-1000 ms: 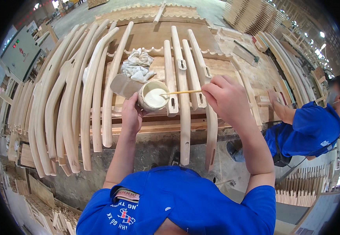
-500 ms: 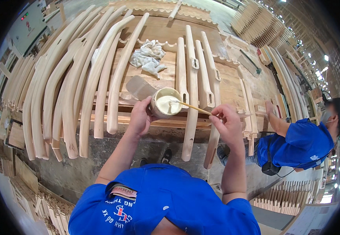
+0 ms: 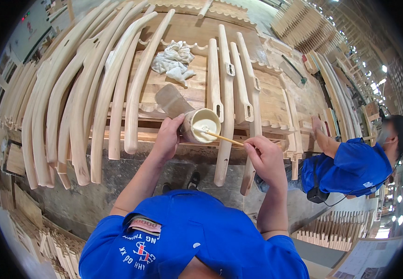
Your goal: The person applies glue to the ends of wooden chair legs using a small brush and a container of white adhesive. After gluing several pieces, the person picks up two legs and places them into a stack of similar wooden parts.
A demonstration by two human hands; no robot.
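Head view: the left hand (image 3: 168, 138) is closed around the side of a round cup (image 3: 190, 128), which is tilted toward the person and is held in the air, above the near edge of the worktop (image 3: 192, 95). The right hand (image 3: 265, 159) holds a thin wooden stick (image 3: 231, 140) between the thumb and the fingers, narrowly, near its end. The other end of the stick is inside the cup, in a cream-white paste (image 3: 207, 123).

About the progress, I can judge only some part. The cup is uncovered, and the stick is already in the paste. On the four slotted wooden pieces (image 3: 214, 79) behind and beside the cup, I do not see clear paste, so in my judgement applying it there is not yet done; inside the slots it is too small to tell. The curved wooden pieces (image 3: 143, 88) on the left lie side by side, and whether they are finished cannot be told.

A flat greyish plate (image 3: 171, 100) shows just behind the cup; whether they touch is not clear. A crumpled white cloth (image 3: 172, 60) lies farther back.
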